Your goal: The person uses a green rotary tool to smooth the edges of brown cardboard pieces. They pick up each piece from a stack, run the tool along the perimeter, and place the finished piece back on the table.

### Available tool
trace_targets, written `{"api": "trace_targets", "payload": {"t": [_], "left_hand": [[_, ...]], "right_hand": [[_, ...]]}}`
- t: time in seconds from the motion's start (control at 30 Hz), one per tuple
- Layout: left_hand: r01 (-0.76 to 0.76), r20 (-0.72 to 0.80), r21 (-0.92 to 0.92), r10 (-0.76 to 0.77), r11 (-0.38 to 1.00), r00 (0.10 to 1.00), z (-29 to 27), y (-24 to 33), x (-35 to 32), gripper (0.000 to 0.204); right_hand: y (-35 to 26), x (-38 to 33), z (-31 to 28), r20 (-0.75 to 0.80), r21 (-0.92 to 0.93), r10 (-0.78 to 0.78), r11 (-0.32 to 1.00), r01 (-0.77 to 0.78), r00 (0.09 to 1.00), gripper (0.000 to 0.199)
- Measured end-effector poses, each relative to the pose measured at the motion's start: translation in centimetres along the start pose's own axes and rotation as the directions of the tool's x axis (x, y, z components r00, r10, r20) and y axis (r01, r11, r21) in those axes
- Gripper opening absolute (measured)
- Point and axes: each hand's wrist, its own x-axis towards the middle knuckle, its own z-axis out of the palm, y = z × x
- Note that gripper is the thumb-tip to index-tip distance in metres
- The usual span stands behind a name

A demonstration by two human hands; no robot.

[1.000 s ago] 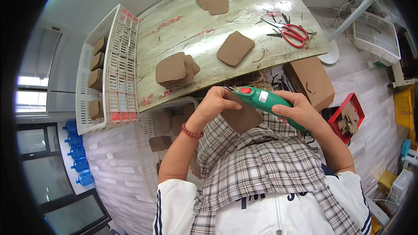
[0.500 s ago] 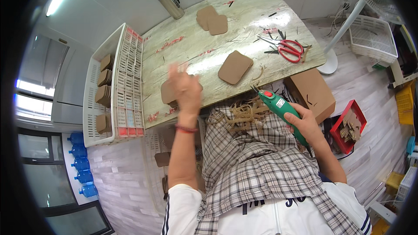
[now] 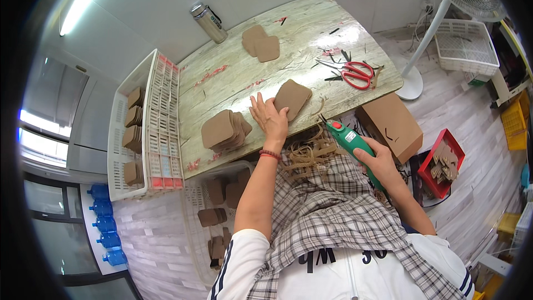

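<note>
My left hand (image 3: 270,118) rests at the near edge of the table with its fingers spread. Its thumb touches the left side of a brown rounded-corner piece (image 3: 293,100), which seems to lie on others like it. A taller stack of similar brown pieces (image 3: 222,129) stands to the left of that hand. In my right hand (image 3: 378,161) is a green electric cutter (image 3: 348,136) with a red button, its dark tip pointing toward the table edge. Curled tan trimmings (image 3: 311,155) lie in my lap on the checked apron (image 3: 311,205).
Red-handled scissors (image 3: 355,74) lie among dark scraps at the table's right. Farther back are two loose brown pieces (image 3: 267,49) and a steel flask (image 3: 209,23). A white crate (image 3: 162,128) borders the left; a cardboard box (image 3: 391,125), red tray (image 3: 458,143) and fan (image 3: 441,22) are right.
My left hand has moved right, from above the left stack to the brown piece near the middle. My right hand keeps hold of the cutter. The whole view has shifted slightly.
</note>
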Motion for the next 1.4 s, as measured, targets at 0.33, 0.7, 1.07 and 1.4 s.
{"api": "trace_targets", "payload": {"t": [0.33, 0.7, 1.07, 1.4], "left_hand": [[0.309, 0.093, -0.34, -0.295, 0.888, 0.951, -1.0, 0.2, -0.7, 0.043], [0.17, -0.159, -0.701, -0.385, 0.692, 0.909, 0.0, 0.8, -2.2, 0.021], [0.291, -0.044, -0.332, -0.323, 0.897, 0.946, -1.0, -0.6, -2.5, 0.032], [-0.091, 0.019, -0.06, 0.092, 0.994, 0.996, -3.4, 1.1, 1.0, 0.06]], "right_hand": [[-0.1, 0.2, 0.6, 0.001, -0.009, -0.021, 1.0, 0.021, 1.0, 0.042], [-0.9, 0.6, 2.1, 0.001, 0.015, -0.058, 0.998, 0.058, 0.998, 0.043], [-0.5, 1.0, 2.2, 0.008, 0.019, -0.053, 0.998, 0.053, 0.999, 0.044], [-0.6, 1.1, 2.0, -0.007, 0.041, -0.036, 0.998, 0.037, 0.999, 0.042]]}}
